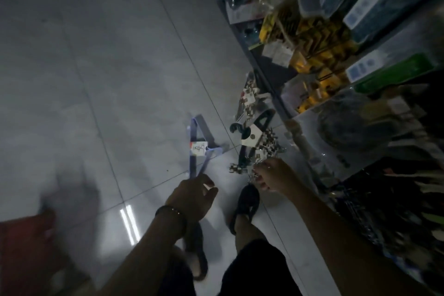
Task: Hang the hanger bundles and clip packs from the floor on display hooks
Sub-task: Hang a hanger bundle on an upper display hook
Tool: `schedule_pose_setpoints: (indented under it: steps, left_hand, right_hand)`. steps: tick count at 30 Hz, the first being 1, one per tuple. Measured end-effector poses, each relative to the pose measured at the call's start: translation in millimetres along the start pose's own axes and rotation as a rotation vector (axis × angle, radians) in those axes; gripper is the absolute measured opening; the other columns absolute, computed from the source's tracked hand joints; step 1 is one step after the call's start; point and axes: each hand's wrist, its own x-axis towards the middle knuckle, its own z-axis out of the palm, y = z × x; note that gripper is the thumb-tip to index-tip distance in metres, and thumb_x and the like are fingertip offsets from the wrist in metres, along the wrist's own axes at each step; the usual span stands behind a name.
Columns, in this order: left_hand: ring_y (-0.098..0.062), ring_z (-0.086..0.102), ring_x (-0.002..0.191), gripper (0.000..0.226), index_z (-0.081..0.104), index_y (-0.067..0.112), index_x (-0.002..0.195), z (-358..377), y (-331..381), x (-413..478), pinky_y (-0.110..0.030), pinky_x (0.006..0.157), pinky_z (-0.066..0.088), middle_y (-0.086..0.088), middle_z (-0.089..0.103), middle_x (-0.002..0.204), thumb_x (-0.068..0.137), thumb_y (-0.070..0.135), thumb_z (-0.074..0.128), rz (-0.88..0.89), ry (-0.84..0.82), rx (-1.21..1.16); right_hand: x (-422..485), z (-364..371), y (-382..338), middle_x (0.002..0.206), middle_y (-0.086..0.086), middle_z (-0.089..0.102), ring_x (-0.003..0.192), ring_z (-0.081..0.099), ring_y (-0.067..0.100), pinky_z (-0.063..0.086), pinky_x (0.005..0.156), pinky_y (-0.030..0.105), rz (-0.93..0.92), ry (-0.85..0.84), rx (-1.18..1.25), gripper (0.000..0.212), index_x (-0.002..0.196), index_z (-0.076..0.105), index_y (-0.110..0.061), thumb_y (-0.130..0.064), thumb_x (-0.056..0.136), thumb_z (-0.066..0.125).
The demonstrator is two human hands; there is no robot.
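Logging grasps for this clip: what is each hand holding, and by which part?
The right hand grips a clip pack by its near end. The left hand is at the lower tip of the blue hanger bundle; grip cannot be told.
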Motion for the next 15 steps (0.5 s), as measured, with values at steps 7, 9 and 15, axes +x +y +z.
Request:
schedule_pose_setpoints:
  steps: [7, 9, 15]
  left_hand:
    - [-0.026, 0.069, 0.11, 0.027, 0.071, 0.019, 0.115, 77, -102, 215, -0.031, 0.089, 0.05, -0.005, 0.075, 0.118, 0.104, 0.039, 0.056, -0.06, -0.276, 0.154]
    - [-0.025, 0.07, 0.107, 0.032, 0.068, 0.016, 0.122, 106, -134, 276, -0.031, 0.086, 0.051, -0.006, 0.074, 0.117, 0.105, 0.038, 0.053, -0.082, -0.326, 0.214]
    - [-0.036, 0.059, 0.128, 0.036, 0.06, 0.007, 0.135, 196, -213, 439, -0.037, 0.092, 0.048, -0.018, 0.062, 0.135, 0.106, 0.027, 0.053, -0.137, -0.386, 0.244]
  right_hand:
    - [223, 43, 72, 0.098, 0.016, 0.073, 0.087, 0.072, 0.028, 0.062, 0.083, 0.052, 0.105, -0.051, -0.293, 0.024, 0.093, 0.066, -0.005, -0.025, 0.099, 0.054]
    - [277, 62, 95, 0.102, 0.015, 0.071, 0.093, 0.07, 0.031, 0.06, 0.086, 0.046, 0.148, -0.037, -0.344, 0.026, 0.1, 0.069, -0.004, -0.024, 0.101, 0.052]
    - [406, 146, 162, 0.092, 0.011, 0.059, 0.095, 0.065, 0.03, 0.043, 0.075, 0.032, 0.183, 0.017, -0.399, 0.02, 0.087, 0.059, -0.017, -0.023, 0.105, 0.055]
